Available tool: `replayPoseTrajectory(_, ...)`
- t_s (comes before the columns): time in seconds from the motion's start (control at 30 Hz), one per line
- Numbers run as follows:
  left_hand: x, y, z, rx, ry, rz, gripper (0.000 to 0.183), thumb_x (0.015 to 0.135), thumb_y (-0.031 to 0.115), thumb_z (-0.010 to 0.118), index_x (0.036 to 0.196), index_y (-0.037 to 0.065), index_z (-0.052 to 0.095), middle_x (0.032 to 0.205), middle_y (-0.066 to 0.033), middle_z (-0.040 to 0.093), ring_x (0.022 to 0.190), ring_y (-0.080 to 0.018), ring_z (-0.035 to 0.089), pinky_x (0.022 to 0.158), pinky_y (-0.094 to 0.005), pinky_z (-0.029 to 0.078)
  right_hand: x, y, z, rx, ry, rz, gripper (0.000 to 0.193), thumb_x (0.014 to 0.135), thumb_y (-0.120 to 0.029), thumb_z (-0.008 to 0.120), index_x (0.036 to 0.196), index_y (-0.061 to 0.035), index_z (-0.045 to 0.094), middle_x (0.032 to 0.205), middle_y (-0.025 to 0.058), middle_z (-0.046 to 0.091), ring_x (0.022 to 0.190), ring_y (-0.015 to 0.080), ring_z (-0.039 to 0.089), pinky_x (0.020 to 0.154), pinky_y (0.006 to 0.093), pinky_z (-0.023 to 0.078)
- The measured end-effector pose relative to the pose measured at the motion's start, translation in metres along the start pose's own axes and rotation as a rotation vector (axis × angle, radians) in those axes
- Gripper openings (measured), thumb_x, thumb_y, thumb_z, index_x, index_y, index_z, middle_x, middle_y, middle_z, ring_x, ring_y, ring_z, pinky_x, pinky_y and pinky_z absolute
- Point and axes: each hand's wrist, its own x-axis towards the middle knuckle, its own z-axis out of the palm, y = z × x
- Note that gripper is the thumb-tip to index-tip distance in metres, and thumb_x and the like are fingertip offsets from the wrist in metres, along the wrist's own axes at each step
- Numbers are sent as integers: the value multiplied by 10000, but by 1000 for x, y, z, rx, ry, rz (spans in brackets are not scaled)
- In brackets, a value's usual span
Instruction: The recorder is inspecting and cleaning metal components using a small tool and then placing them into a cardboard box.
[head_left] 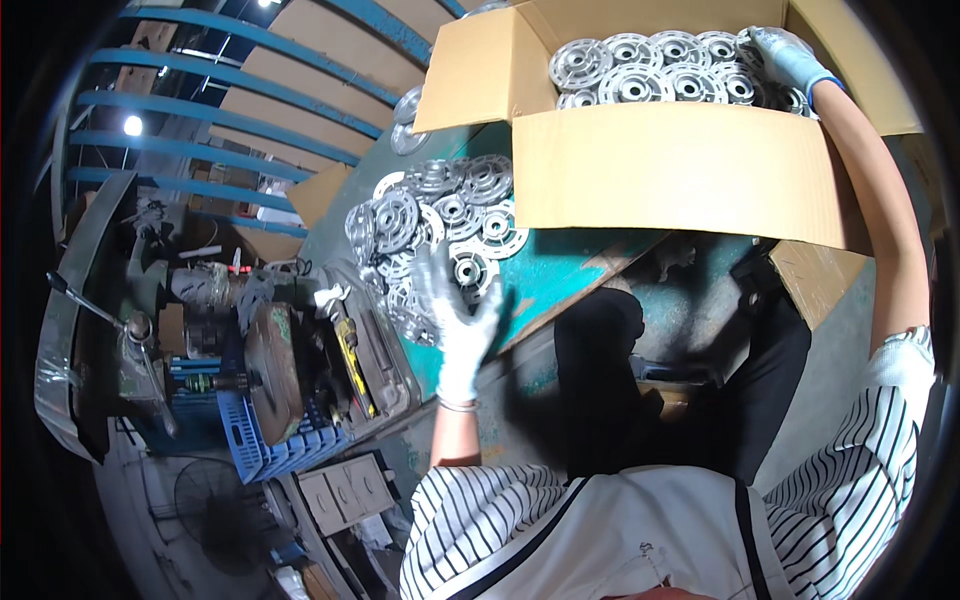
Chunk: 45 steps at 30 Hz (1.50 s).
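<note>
While 2 gloved hands (462, 330) reach, 1 box (680, 165), discs (440, 225)

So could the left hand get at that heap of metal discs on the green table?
Probably yes: the left hand already hovers at the edge of the loose discs on the table, with nothing between them.

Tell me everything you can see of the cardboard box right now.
The box is plain brown corrugated cardboard, open, with its flaps folded outward. It sits on the teal table, at the far right. Inside, round grey metal discs lie packed flat in rows. The gloved right hand reaches into its far right corner, onto the discs.
</note>
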Motion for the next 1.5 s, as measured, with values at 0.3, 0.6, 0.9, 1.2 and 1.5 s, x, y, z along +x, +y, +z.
replayPoseTrajectory(0.3, -68, 76, 27, -532, -184, -83, 681, 829, -49, 592, 1419, 57, 269, 1455, -136, 273, 1340, -270, 309, 1079, -405, 336, -103, -102, -136, 1453, 302, 93, 252, 861, -256, 664, 917, -44, 542, 680, -5, 553, 500, 58, 512, 450, 184, 390)
replayPoseTrajectory(0.6, -63, 146, 26, -2392, -397, -848, 746, 876, 572, 495, 1394, 59, 335, 1391, -112, 422, 1237, -290, 438, 1051, -492, 340, -292, -195, -72, 3043, -991, -348, 297, 902, -163, 517, 1136, 19, 544, 1115, 114, 595, 1019, 186, 572, 854, 319, 481)
replayPoseTrajectory(0.9, -91, 144, 25, -1994, -304, -1185, 718, 889, 637, 366, 1382, 115, 382, 1345, -166, 459, 1201, -384, 461, 980, -648, 337, -355, -235, -78, 2266, -583, 473, 292, 888, -235, 605, 1096, -30, 608, 698, -12, 610, 530, 39, 559, 409, 163, 372)
replayPoseTrajectory(1.2, -103, 131, 25, -1992, -288, -1199, 753, 877, 644, 390, 1390, 92, 368, 1383, -156, 424, 1242, -360, 427, 1027, -617, 296, -368, -237, -66, 2097, -672, 547, 247, 881, -246, 605, 1044, -63, 635, 575, -5, 557, 408, 34, 448, 364, 171, 311)
replayPoseTrajectory(1.5, -128, 109, 25, -1854, -288, -941, 764, 802, 371, 679, 1408, 66, 329, 1458, -159, 320, 1335, -348, 304, 1091, -592, 209, -374, -236, -71, 2301, -620, 482, 231, 872, -217, 609, 1041, -63, 643, 616, -31, 509, 459, 31, 421, 363, 176, 248)
